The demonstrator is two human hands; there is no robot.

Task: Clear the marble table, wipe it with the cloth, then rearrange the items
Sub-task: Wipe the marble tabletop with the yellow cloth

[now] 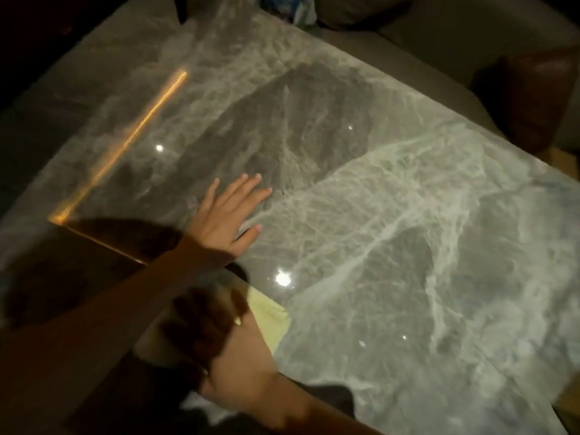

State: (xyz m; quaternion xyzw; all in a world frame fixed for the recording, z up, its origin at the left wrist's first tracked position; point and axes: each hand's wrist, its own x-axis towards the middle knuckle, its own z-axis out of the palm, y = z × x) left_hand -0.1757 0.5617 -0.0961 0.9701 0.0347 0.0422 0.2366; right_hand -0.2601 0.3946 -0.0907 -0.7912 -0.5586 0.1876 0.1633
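The grey marble table [392,199] with white veins fills most of the view, and its top is bare and glossy. My left hand [227,218] lies flat on it near the left side, palm down, fingers spread, holding nothing. My right hand [219,337] rests lower down by the near edge, partly in the shadow of my left arm. It presses on a pale yellow cloth [271,315], which sticks out from under it onto the marble.
A grey sofa [455,32] runs along the far side, with a brown cushion [536,95] at the right. Blurred blue and white things [282,6] sit beyond the far edge. A dark lower surface [78,271] with a gold strip adjoins the table at the left.
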